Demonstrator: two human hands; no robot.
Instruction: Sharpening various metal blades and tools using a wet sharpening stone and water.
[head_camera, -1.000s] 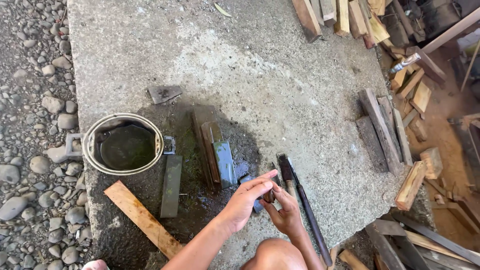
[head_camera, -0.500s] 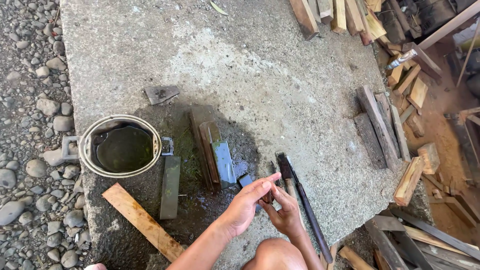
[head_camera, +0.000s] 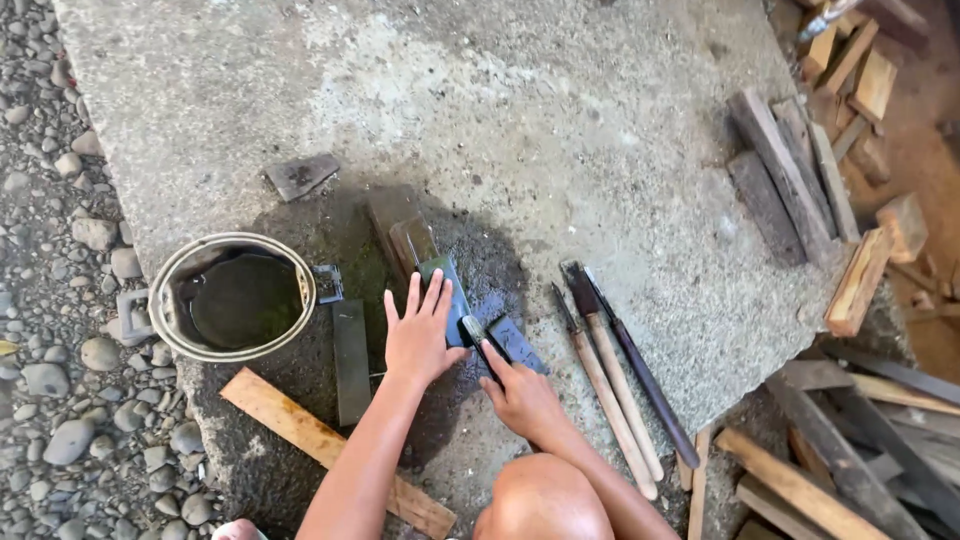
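Note:
My left hand (head_camera: 420, 335) lies flat with fingers spread on a wet grey sharpening stone (head_camera: 445, 285), which rests on a brown block (head_camera: 405, 230) on a concrete slab (head_camera: 560, 120). My right hand (head_camera: 522, 398) grips the handle of a small blade tool. Its metal blade (head_camera: 472, 328) lies on the stone beside my left fingers. A dark blue-grey flat piece (head_camera: 515, 342) sits just right of the blade. The slab around the stone is dark with water.
A metal pot (head_camera: 168, 300) of dark water stands to the left. A dark flat bar (head_camera: 350, 362) and a wooden plank (head_camera: 300, 435) lie near it. Two long-handled tools (head_camera: 612, 385) lie to the right. Wood scraps (head_camera: 790, 185) line the right edge, gravel (head_camera: 60, 250) the left.
My left hand has moved up from beside the right hand and spread flat on the stone. The right hand now holds the blade against the stone.

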